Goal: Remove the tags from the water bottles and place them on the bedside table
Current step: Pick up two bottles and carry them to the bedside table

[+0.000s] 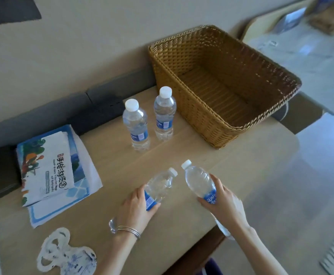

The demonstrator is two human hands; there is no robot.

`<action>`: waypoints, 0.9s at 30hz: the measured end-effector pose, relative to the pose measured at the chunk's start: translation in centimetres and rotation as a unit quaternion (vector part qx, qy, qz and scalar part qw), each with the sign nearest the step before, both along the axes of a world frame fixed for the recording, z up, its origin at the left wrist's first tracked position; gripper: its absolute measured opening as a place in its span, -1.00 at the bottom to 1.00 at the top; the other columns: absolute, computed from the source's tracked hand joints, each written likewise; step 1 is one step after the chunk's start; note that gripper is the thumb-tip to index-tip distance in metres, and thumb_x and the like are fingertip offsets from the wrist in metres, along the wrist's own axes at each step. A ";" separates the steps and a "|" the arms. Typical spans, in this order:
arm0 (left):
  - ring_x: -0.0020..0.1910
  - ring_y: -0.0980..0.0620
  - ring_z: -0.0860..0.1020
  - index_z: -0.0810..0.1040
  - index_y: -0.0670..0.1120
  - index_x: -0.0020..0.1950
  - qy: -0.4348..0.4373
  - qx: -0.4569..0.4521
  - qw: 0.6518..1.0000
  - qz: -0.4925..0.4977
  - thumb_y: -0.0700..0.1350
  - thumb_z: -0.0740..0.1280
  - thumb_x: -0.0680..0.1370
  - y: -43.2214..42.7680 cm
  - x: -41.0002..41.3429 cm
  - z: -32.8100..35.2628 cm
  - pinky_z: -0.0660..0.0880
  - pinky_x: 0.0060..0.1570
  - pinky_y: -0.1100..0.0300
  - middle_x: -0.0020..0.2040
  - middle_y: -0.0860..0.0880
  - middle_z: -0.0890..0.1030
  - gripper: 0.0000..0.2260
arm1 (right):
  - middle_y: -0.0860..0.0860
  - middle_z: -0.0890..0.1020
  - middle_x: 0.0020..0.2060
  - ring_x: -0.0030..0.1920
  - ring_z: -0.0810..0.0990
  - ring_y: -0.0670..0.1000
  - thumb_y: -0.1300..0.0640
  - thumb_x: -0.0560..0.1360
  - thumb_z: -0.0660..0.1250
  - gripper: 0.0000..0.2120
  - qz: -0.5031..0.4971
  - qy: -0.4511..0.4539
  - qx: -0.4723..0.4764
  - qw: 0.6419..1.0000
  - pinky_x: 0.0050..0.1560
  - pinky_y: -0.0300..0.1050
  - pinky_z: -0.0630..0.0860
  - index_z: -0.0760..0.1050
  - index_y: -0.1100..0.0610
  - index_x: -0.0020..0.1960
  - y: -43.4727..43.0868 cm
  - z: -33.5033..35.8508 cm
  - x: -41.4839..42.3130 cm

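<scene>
step: likely placing bottles, no tags on their necks | left hand [136,203] grips a clear blue-labelled plastic water bottle [160,185], tilted, in front of the brown woven basket [221,124] | right hand [224,203] grips a twin bottle [198,179] beside it | next: stand both upright on the beige table [201,155]

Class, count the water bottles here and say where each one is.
4. Two stand on the table beside the basket: rear bottle, front bottle. The left hand grips a third bottle, the right hand a fourth bottle.
</scene>
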State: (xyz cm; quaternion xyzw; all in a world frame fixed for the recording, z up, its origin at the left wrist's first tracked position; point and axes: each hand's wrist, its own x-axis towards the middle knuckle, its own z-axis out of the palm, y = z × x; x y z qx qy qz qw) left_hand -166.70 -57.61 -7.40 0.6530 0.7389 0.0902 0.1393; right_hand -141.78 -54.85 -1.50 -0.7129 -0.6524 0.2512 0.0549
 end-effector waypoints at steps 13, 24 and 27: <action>-0.40 -0.11 0.60 0.48 -0.11 0.08 -0.066 0.087 0.971 -0.214 0.08 0.67 -0.01 3.2 15.9 5.5 0.45 -0.55 0.19 -0.29 -0.08 0.61 -0.24 | -0.19 0.52 -0.03 -0.10 0.49 -0.03 -0.12 0.38 0.40 -0.36 -0.324 0.082 0.056 0.941 -0.14 -0.13 0.37 0.17 -0.20 0.36 -10.6 3.4 12.7; -0.19 -0.06 0.63 0.57 -0.14 0.15 -0.087 0.045 0.921 -0.376 0.14 0.61 0.15 -1.0 40.0 5.9 0.55 -0.31 0.13 -0.11 -0.02 0.64 -0.33 | -0.10 0.58 -0.02 -0.07 0.56 0.02 -0.18 0.34 0.43 -0.30 -0.460 0.073 0.074 0.882 -0.16 -0.13 0.38 0.22 -0.12 0.39 -20.7 3.8 31.6; -0.10 -0.04 0.63 0.55 -0.11 0.19 -0.096 0.032 0.912 -0.397 0.19 0.56 0.22 -2.6 46.9 5.9 0.55 -0.21 0.13 -0.03 -0.02 0.64 -0.34 | -0.04 0.60 0.07 0.01 0.58 0.05 -0.17 0.35 0.43 -0.28 -0.478 0.056 0.078 0.873 -0.11 -0.10 0.43 0.21 -0.09 0.41 -23.3 4.4 37.6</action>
